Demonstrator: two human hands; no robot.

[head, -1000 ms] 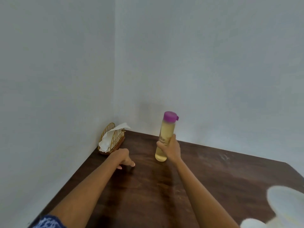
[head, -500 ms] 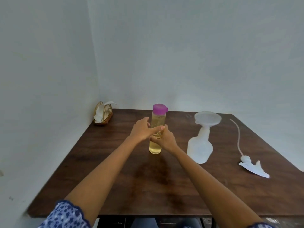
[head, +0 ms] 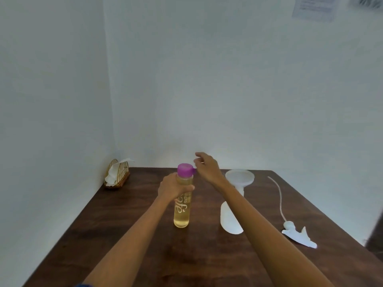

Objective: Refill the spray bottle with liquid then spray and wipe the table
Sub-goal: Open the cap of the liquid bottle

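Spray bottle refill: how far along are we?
Prepared: spray bottle stands open with a funnel in it, its spray head lying aside. In hand: left hand grips the refill bottle, right hand beside its purple cap. Left: uncapping, pouring, spraying, wiping.

A wire napkin holder (head: 117, 173) stands in the table's far-left corner.

Since 0.5 s ago the right hand (head: 207, 166) has let go of the clear, purple-capped bottle of yellow liquid (head: 182, 200) and risen beside its cap, fingers loosely curled. The left hand (head: 173, 188), then only touching the bottle alongside the right, now grips its upper body alone.
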